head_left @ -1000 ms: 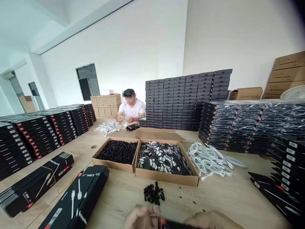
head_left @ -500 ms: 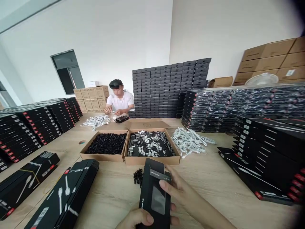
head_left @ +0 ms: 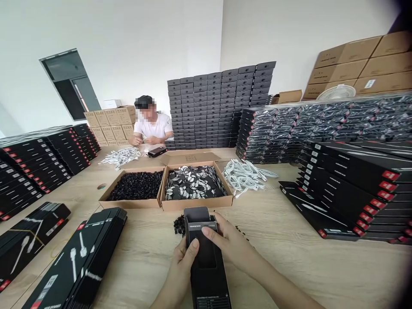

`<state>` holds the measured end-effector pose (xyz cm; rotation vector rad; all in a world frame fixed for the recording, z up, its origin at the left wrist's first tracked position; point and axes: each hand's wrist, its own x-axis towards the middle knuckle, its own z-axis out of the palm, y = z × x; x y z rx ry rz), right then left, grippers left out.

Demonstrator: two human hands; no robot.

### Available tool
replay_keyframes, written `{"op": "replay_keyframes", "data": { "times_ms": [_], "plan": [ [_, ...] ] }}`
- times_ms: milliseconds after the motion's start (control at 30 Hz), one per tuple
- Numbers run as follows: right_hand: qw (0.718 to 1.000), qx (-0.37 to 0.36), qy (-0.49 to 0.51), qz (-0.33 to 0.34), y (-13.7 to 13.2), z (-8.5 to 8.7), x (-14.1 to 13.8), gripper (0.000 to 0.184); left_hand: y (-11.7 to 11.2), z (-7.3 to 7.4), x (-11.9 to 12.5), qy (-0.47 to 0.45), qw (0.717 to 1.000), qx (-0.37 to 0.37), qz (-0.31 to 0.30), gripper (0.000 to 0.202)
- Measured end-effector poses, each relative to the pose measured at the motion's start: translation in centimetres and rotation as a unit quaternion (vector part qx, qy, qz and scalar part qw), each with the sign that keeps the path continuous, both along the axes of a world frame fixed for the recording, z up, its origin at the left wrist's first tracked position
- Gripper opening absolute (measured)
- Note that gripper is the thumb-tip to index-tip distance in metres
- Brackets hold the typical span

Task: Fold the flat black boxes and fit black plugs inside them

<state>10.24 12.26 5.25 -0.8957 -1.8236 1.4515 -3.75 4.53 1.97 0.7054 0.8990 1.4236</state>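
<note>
Both my hands hold a long black packaging box with a window in its front panel, low in the middle of the view. Its far end flap stands up. My left hand grips the left side, thumb lying on the front by the window. Around the far right edge my right hand is wrapped, its thumb pressed just below the flap. Just beyond the box lies a small heap of black pieces, partly hidden by it. What is inside the box cannot be seen.
Two cartons stand ahead: one of small black parts, one of black-and-white tags. White cables lie right of them. Flat black boxes lie left, stacked boxes right. Across the table sits a person handling white cables.
The box has turned more upright and its window now looks dark. My left hand has moved up along its side. The whole view has shifted a little.
</note>
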Motion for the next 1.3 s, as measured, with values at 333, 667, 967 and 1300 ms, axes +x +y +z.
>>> {"op": "replay_keyframes", "data": {
  "times_ms": [333,667,967,1300],
  "plan": [
    [0.993,-0.107,-0.021,-0.048,0.9,2.5,1.7,0.047,-0.9,0.7,-0.5,0.076,0.992,0.013,-0.101,0.031],
    [0.954,-0.294,0.063,0.016,1.2,2.1,1.6,0.041,-0.5,-0.2,-0.9,0.021,0.993,-0.039,-0.112,0.033],
    [0.995,0.049,-0.080,-0.019,2.1,1.1,1.5,0.027,-0.1,-0.2,-1.1,-0.089,0.984,-0.072,-0.135,0.057],
    [0.915,0.305,-0.257,0.068,2.2,1.7,2.1,0.011,-0.8,-0.4,-0.5,-0.084,0.984,-0.088,-0.129,0.065]
  ]
}}
